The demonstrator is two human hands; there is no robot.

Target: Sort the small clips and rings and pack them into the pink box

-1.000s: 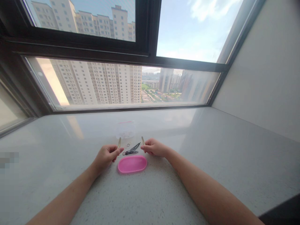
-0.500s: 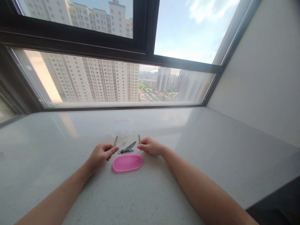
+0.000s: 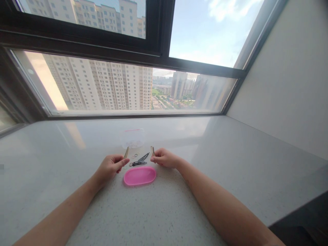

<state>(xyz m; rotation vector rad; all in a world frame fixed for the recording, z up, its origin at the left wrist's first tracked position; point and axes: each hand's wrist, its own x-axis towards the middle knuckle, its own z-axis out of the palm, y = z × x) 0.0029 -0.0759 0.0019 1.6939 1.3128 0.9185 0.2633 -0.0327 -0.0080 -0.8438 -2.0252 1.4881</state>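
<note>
Left hand (image 3: 110, 166): fingers curled in, thumb and forefinger pinched on the lower end of a thin brass-coloured stick (image 3: 126, 152). The stick points up and away from the hand, tilted slightly right. Its free end is in the air above the counter.

Right hand (image 3: 164, 158): same posture, mirrored. Fingers are folded tight, with thumb and forefinger tips closed on a second brass-coloured stick (image 3: 152, 150). That one stands near upright, leaning a bit left. Only the top part shows above the fingers; the rest is hidden in the grip. No spread on either hand, and the other fingers are tucked under.

The two sticks are apart, with a gap between them. In that gap, flat on the counter, lie the black nail clippers (image 3: 139, 161), lever open and angled toward the right hand. They're close to both hands but touched by neither. Just left of them are a couple of small metal rings (image 3: 135, 155), too small to make out more.

The pink oval tray (image 3: 139, 176) sits on the white speckled counter (image 3: 179, 205), just in front of the clippers, between the wrists. It looks to be clear of both hands.

The clear zip bag (image 3: 132, 138) with a pink seal strip lies further back toward the window (image 3: 102, 85). Its contents are unreadable.

Both forearms rest low over the counter, converging toward the middle.
</note>
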